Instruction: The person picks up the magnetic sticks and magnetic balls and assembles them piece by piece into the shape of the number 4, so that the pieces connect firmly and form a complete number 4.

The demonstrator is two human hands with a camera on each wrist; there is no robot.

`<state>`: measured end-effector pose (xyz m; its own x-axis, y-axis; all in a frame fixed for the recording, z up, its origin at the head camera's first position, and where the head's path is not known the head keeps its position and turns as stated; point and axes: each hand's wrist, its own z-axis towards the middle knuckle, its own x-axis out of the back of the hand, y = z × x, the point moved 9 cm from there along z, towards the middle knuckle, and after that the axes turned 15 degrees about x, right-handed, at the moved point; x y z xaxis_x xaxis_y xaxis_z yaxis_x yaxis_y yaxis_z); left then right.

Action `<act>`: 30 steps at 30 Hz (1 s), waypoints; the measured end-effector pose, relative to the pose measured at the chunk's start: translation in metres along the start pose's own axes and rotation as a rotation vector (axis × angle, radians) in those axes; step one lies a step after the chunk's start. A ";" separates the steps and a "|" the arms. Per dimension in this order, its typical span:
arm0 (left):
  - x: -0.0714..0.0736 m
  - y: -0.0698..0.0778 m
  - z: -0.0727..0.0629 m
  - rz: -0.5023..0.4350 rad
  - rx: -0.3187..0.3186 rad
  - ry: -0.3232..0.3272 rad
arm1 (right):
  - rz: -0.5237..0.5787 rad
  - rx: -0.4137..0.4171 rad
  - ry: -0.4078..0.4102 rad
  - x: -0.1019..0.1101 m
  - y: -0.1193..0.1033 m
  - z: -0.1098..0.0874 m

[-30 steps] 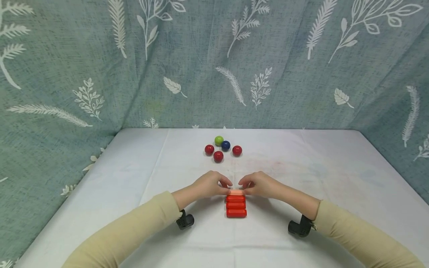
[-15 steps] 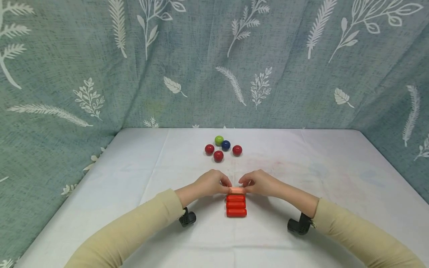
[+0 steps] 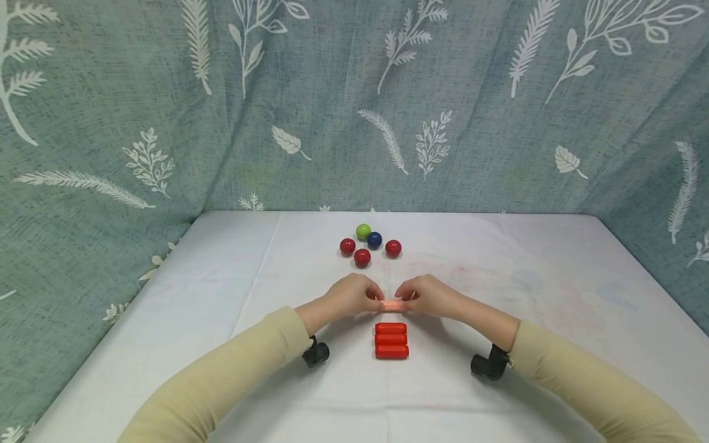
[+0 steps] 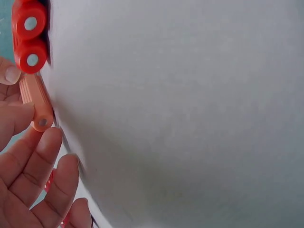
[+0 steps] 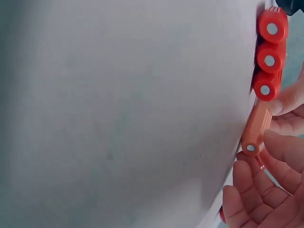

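Observation:
An orange ribbed magnetic rod (image 3: 392, 306) with a silver round end lies crosswise between my two hands. My left hand (image 3: 350, 295) pinches its left end between thumb and fingers. At the opposite end, my right hand (image 3: 434, 296) does the same. In the left wrist view, the left thumb overlaps the side of the orange rod (image 4: 38, 97), close over the white cloth. Nearer to me, three red magnetic rods (image 3: 391, 339) lie side by side, parallel to it. Silver discs show on the ends of the red rods (image 5: 269, 60) in the right wrist view.
Beyond my hands sit a green ball (image 3: 363, 231), a dark blue ball (image 3: 374, 240) and three red balls (image 3: 362, 258). A white cloth (image 3: 476, 394) covers the table. Behind it hangs a leaf-patterned blue-green curtain (image 3: 332, 166).
Both hands have moved the orange rod away from me, opening a gap between it and the red rods. The red rods and the balls have stayed in place.

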<state>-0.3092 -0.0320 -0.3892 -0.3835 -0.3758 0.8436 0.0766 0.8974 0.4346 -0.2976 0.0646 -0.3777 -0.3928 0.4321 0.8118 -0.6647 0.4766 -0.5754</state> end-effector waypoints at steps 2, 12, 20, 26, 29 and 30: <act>0.001 -0.001 0.002 -0.013 0.013 0.000 | -0.007 -0.002 0.004 0.001 0.001 0.002; 0.002 -0.004 0.010 -0.029 0.020 0.009 | -0.083 0.015 0.005 0.002 0.000 0.010; 0.002 -0.006 0.016 -0.048 0.060 0.002 | -0.152 -0.010 0.008 0.001 0.005 0.018; 0.004 -0.008 0.020 -0.075 0.080 -0.006 | -0.156 0.025 0.036 0.003 0.008 0.022; 0.006 -0.009 0.022 -0.088 0.080 -0.008 | -0.165 0.030 0.037 0.004 0.008 0.023; 0.008 -0.008 0.023 -0.086 0.072 0.006 | -0.158 0.020 0.038 0.004 0.009 0.023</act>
<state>-0.3338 -0.0374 -0.3931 -0.3804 -0.4532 0.8062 -0.0225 0.8760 0.4818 -0.3198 0.0533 -0.3773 -0.2585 0.3821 0.8872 -0.7286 0.5259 -0.4388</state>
